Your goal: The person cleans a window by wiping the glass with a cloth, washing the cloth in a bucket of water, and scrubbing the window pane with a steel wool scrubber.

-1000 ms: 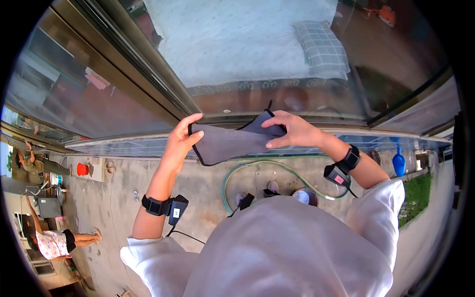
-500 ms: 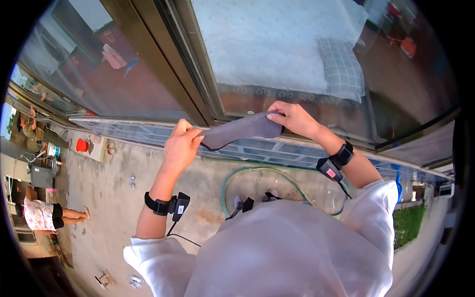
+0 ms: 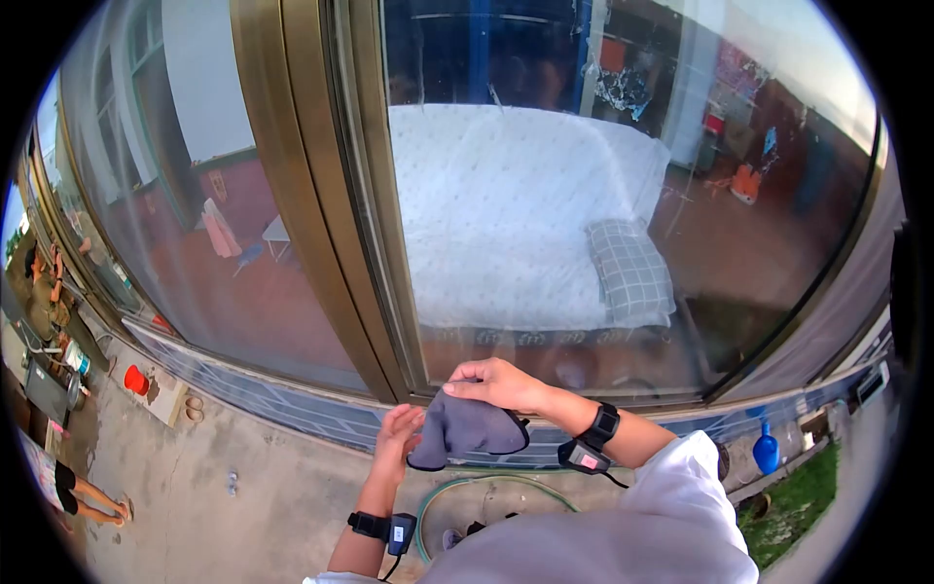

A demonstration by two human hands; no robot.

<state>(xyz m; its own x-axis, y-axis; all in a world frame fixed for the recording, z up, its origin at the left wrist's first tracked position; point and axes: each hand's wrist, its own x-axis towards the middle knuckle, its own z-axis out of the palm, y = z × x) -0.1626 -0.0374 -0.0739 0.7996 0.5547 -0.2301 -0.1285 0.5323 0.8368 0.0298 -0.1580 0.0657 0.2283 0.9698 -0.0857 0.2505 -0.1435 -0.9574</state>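
A grey cloth with a dark edge (image 3: 472, 428) hangs folded in front of the lower window frame. My right hand (image 3: 496, 383) pinches its upper left part between thumb and fingers. Beside the cloth's left edge is my left hand (image 3: 397, 436), its fingers apart and slightly curled, with no cloth visibly gripped. Both hands are close together, low in front of the large glass window (image 3: 545, 243). Each wrist wears a black band with a small box.
Brown metal window posts (image 3: 311, 195) rise ahead. A green hose (image 3: 420, 516) loops on the concrete ground (image 3: 263, 487) by my feet. To the left are a red bucket (image 3: 136, 381), slippers (image 3: 195, 409) and two other people. A blue scoop (image 3: 767, 450) hangs at the right.
The view has tilted up toward the window. My hands have come together, the cloth has gone from stretched between them to folded, and my left hand has let go of it.
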